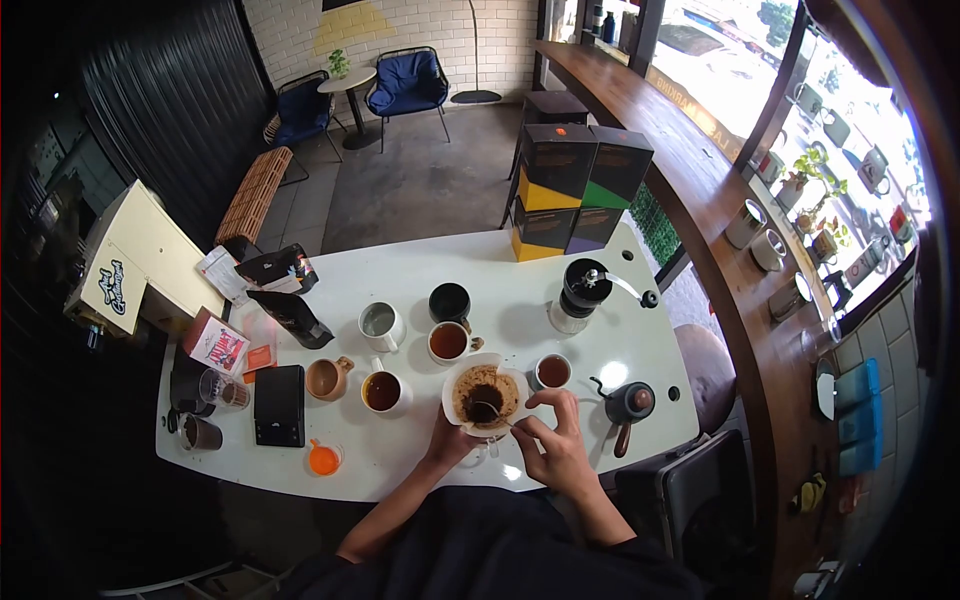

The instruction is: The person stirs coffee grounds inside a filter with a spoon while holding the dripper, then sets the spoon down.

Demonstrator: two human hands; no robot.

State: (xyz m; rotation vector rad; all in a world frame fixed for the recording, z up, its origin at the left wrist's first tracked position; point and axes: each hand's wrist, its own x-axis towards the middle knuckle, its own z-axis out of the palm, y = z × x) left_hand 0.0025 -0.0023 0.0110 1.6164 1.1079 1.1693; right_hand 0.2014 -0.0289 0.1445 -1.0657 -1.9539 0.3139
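Note:
My left hand is wrapped round a coffee dripper lined with a pale paper filter, near the table's front edge. Wet brown coffee grounds coat the filter, with a dark hollow in the middle. Between the fingertips of my right hand is the handle of a thin metal spoon, its tip down in the grounds. A clear glass handle shows below the dripper; what it belongs to is mostly hidden. Close by stand a cup of brown liquid, another cup and a white mug.
A gooseneck kettle and a hand grinder stand to the right. Stacked boxes rise at the back. Leftward are a black scale, a brown mug, an orange cup and coffee bags.

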